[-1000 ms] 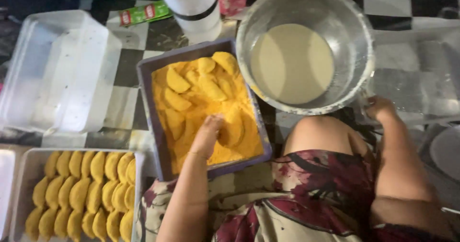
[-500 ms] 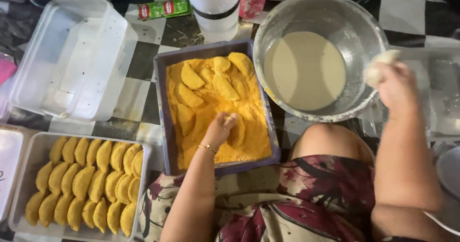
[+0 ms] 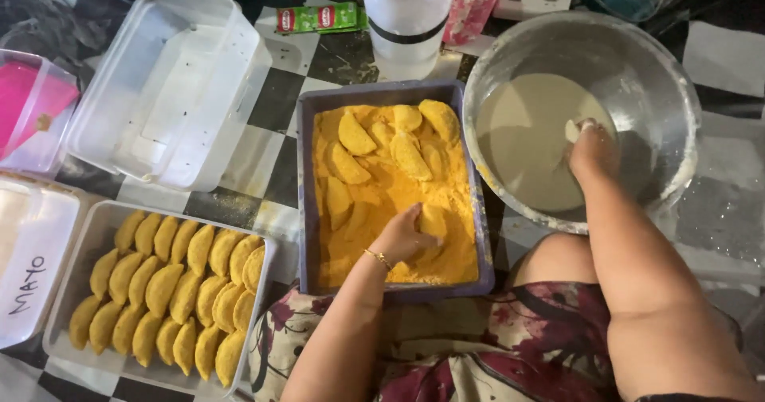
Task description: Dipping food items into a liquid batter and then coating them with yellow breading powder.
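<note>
Warm, fairly bright light falls from above on the middle of the scene, while the top corners and left edge sink into dimness. The metal bowl (image 3: 637, 67) shows soft glare along its inner wall. The clear plastic box (image 3: 171, 83) catches pale reflections. Focus is sharp at the centre; the near forearms look slightly soft. Colours are strongly saturated.

Beside the grey tray (image 3: 304, 187) of orange-yellow crumbs (image 3: 446, 258): silver bowl (image 3: 661, 75), beige batter (image 3: 526, 147), black-and-white checkered floor (image 3: 271, 107).
</note>
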